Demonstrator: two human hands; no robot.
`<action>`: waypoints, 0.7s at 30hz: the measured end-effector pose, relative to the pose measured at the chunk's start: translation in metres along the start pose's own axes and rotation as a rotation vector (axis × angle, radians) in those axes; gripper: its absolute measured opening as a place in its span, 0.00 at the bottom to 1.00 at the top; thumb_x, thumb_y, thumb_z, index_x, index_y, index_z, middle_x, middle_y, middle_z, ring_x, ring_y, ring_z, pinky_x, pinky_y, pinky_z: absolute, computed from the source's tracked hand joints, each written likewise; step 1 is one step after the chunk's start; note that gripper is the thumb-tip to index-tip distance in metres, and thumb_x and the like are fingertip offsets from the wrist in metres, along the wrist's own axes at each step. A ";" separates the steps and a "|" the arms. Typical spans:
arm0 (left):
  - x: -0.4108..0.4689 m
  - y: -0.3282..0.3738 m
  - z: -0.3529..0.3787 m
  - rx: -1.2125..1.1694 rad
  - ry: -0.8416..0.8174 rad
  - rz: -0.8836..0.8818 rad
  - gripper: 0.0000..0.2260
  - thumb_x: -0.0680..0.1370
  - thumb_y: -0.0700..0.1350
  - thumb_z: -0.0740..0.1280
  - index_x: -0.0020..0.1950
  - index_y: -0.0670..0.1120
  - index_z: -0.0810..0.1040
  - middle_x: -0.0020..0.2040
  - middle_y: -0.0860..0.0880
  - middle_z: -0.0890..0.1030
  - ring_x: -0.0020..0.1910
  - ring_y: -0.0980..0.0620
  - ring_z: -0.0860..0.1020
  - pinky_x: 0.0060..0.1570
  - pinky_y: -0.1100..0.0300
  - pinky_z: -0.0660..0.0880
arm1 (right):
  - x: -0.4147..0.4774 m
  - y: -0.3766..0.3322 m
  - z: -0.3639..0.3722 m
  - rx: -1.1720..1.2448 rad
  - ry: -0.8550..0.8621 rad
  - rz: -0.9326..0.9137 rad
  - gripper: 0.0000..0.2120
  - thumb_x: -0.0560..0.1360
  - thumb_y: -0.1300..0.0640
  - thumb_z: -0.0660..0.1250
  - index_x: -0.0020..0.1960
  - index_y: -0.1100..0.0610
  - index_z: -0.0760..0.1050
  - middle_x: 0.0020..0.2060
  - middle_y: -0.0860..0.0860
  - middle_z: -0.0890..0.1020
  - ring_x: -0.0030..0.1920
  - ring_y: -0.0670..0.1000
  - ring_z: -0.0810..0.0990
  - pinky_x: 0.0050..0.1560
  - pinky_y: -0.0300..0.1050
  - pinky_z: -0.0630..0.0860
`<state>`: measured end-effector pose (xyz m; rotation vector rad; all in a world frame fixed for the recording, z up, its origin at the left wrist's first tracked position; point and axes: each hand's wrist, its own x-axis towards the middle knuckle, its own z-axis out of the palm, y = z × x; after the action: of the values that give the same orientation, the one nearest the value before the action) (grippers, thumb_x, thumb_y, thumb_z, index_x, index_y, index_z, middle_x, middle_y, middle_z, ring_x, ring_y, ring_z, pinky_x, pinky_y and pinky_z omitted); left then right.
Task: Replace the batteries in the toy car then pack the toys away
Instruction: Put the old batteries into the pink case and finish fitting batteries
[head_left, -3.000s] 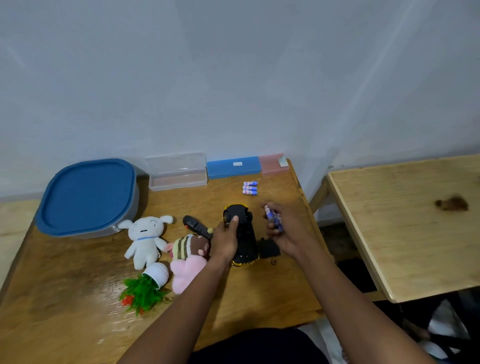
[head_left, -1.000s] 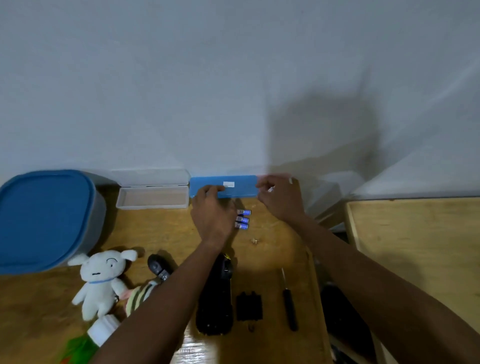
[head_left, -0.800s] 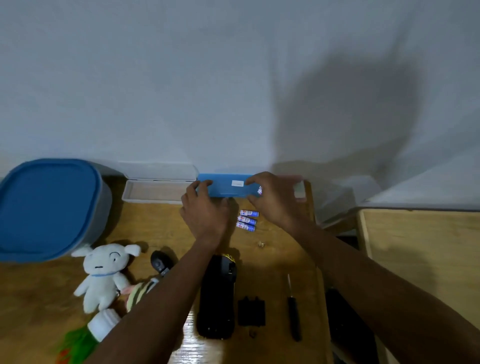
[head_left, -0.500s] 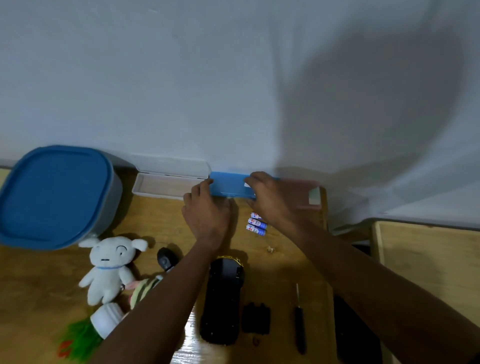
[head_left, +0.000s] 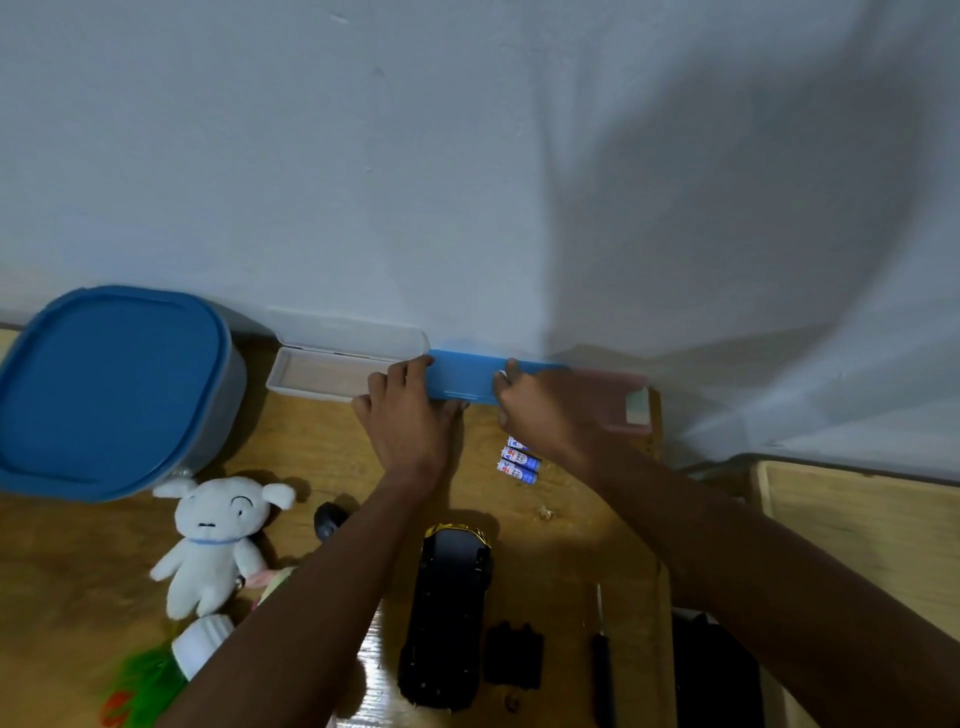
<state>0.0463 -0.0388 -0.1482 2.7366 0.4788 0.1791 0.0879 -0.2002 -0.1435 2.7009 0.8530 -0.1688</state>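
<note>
Three seconds ago the hands were working at the car; now both are gripping the flat blue plastic case by the wall, much as half a second ago. The left hand is curling its fingers over the case's left end, thumb along the near edge. The right hand is clasping the right part, covering that end and part of a pink case. Three small blue-and-white batteries are lying just beside the right wrist on the wooden table. The black toy car is lying underside up nearer the person, with a black battery cover and black-handled screwdriver to its right. An open clear plastic box, blue-lidded tub and white plush dog are sitting to the left.
</note>
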 end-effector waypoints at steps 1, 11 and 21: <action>0.002 -0.002 0.000 0.010 0.001 0.014 0.29 0.69 0.59 0.76 0.68 0.52 0.75 0.61 0.49 0.80 0.60 0.45 0.73 0.52 0.50 0.62 | 0.000 0.001 0.001 -0.015 0.001 -0.013 0.13 0.68 0.54 0.71 0.50 0.59 0.81 0.49 0.57 0.84 0.23 0.56 0.77 0.26 0.39 0.66; 0.001 -0.004 -0.006 -0.097 -0.028 0.003 0.30 0.68 0.52 0.79 0.66 0.49 0.72 0.61 0.48 0.79 0.60 0.45 0.71 0.54 0.51 0.60 | 0.003 0.028 -0.025 0.452 0.092 -0.008 0.11 0.73 0.51 0.65 0.49 0.56 0.80 0.40 0.52 0.83 0.41 0.56 0.81 0.43 0.46 0.74; -0.014 -0.011 -0.011 0.013 -0.074 0.130 0.14 0.74 0.53 0.73 0.59 0.53 0.83 0.67 0.46 0.74 0.65 0.43 0.68 0.57 0.45 0.62 | 0.002 0.036 -0.017 0.365 0.609 -0.024 0.04 0.71 0.63 0.72 0.42 0.56 0.80 0.43 0.50 0.81 0.33 0.51 0.79 0.27 0.42 0.74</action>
<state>0.0273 -0.0305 -0.1427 2.7765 0.2828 0.1072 0.1104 -0.2217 -0.1186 3.1348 1.1006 0.5789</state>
